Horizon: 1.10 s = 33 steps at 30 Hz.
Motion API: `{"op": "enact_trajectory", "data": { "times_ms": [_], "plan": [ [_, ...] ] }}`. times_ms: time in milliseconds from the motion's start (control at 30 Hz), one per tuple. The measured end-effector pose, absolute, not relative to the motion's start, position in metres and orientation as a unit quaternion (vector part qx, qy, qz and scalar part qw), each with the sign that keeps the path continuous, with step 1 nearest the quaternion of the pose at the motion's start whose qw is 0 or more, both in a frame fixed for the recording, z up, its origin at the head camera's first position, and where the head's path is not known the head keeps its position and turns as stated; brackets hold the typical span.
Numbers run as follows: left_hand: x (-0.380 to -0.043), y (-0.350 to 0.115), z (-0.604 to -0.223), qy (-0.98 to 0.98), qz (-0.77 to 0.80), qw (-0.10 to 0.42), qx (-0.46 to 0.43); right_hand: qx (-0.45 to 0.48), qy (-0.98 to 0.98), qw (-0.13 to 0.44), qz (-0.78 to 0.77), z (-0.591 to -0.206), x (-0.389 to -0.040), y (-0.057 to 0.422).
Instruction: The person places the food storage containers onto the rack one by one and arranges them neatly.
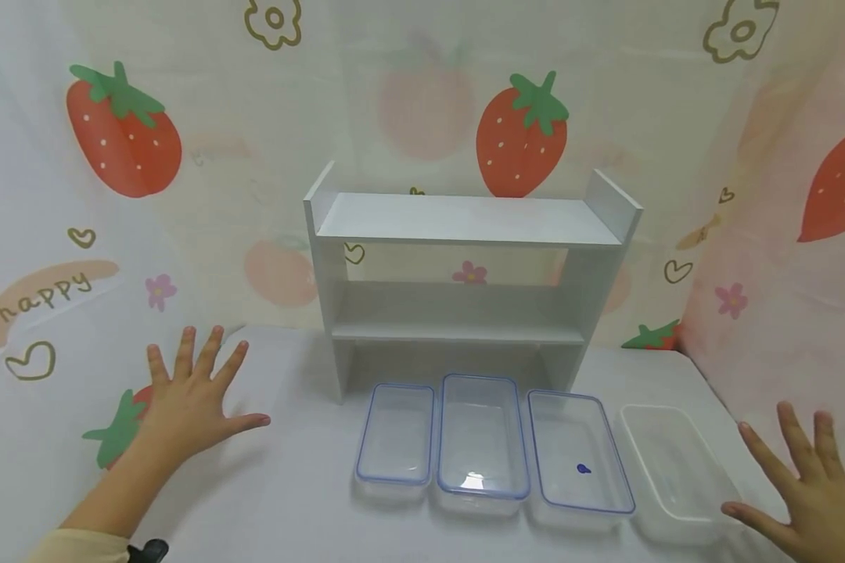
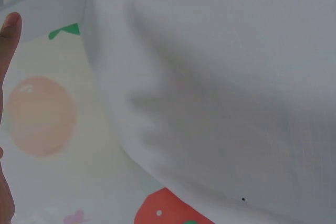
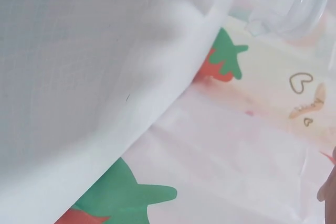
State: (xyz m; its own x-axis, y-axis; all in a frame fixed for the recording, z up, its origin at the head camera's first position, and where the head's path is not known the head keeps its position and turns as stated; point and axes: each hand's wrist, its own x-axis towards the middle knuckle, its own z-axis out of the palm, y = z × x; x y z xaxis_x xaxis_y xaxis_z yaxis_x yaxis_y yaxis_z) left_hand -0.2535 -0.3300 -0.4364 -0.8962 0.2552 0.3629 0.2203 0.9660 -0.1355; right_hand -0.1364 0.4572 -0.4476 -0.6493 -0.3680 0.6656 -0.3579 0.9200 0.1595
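My left hand (image 1: pixel 186 414) is spread above the left part of the white table, its fingers straight and nothing in it. At the right edge of the head view, my right hand (image 1: pixel 817 493) is likewise spread and holds nothing. Between the hands stand a small clear container with a blue rim (image 1: pixel 396 434), a larger clear container with a blue rim (image 1: pixel 482 434), a third blue-rimmed container (image 1: pixel 579 446) with a small blue mark, and a clear container with a whitish rim (image 1: pixel 676 457). That last one is nearest my right hand.
A white two-tier shelf (image 1: pixel 458 313) stands behind the containers, with raised side panels. Printed cloth with strawberries hangs behind and on both sides. The white table (image 1: pixel 289 485) shows its right edge near the side cloth.
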Motion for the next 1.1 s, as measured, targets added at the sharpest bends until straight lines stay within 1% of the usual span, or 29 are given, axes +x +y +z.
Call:
{"op": "enact_trajectory", "data": {
  "times_ms": [133, 367, 600, 733, 800, 1100],
  "plan": [
    [-0.256, -0.323, -0.439, -0.973, 0.044, 0.193, -0.116, 0.161, -0.934, 0.319, -0.025, -0.446, -0.129, 0.454],
    [-0.259, -0.31, -0.439, -0.976, 0.018, 0.192, -0.105, 0.113, -0.959, 0.259, -0.014, -0.448, -0.118, 0.449],
    [-0.261, -0.293, -0.438, -0.978, -0.046, 0.182, -0.096, 0.087, -0.966, 0.244, 0.031, -0.45, -0.116, 0.442],
    [-0.261, -0.285, -0.438, -0.978, -0.074, 0.173, -0.094, 0.073, -0.97, 0.229, 0.028, -0.452, -0.116, 0.438],
    [-0.261, -0.282, -0.438, -0.978, -0.086, 0.169, -0.092, 0.073, -0.969, 0.232, 0.041, -0.454, -0.115, 0.437],
    [-0.272, -0.263, -0.442, -0.964, -0.211, 0.146, -0.07, 0.098, -0.949, 0.233, 0.189, -0.455, -0.113, 0.427]
  ]
}}
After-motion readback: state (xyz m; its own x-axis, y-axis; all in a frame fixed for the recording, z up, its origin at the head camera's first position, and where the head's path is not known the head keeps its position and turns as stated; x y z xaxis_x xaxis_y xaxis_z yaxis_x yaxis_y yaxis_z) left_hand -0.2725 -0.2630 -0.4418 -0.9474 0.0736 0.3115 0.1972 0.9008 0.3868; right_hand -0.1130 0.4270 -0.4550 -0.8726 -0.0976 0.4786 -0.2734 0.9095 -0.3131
